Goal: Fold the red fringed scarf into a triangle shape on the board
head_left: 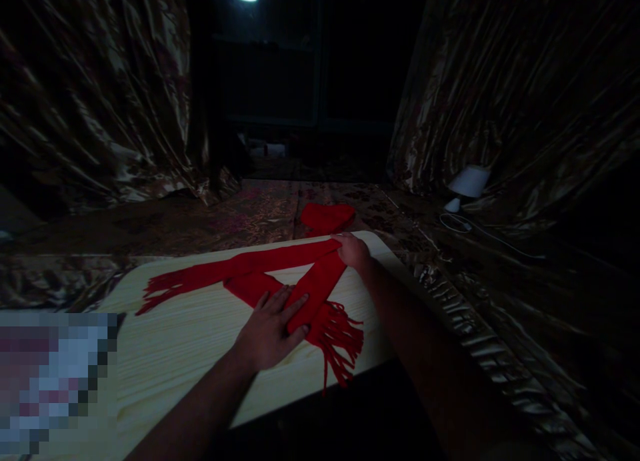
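Note:
A red fringed scarf [320, 284] lies on a pale wood-grain table [175, 354], folded into a rough triangle. One fringed end reaches to the left, and the other hangs towards the table's near edge. My left hand [270, 334] rests flat on the lower part of the scarf with its fingers spread. At the upper right corner of the triangle, my right hand [353, 250] grips the fold, its fingers partly hidden. Just beyond the table's far edge sits another piece of red cloth [327, 216].
Behind the table is a surface with a patterned cover [260, 208]. A small white lamp [469, 181] stands on the right with its cable [493, 240]. Patterned curtains [150, 101] flank a dark window. A pixelated patch covers the lower left.

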A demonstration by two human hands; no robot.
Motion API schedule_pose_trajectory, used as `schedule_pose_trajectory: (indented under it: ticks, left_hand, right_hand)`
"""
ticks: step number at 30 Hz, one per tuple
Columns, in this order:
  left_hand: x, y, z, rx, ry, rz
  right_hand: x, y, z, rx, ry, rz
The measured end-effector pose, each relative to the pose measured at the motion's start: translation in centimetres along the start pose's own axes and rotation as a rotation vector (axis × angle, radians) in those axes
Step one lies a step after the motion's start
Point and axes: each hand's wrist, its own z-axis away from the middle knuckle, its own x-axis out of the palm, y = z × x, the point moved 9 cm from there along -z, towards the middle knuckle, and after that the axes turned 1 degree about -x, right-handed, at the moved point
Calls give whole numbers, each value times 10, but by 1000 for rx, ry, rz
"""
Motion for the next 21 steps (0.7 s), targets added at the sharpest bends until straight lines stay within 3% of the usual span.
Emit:
schedule_pose_trajectory:
  ticks: [3, 7, 13, 19, 21]
  left_hand:
    - [0, 0, 0, -6, -2, 0]
    - [0, 1, 0, -6, 1, 1]
    - [0, 1, 1, 5, 25, -10]
    - [-2, 1, 1, 13, 30, -6]
    - [-1, 0, 1, 10, 32, 1]
  right_hand:
    - [-2, -10, 3, -133, -26, -6]
    - [-4, -2, 1, -95, 7, -19]
    - [16, -5, 0, -182, -150, 130]
    - [16, -2, 10, -35, -194, 165]
    - [8, -13, 17, -73, -84, 200]
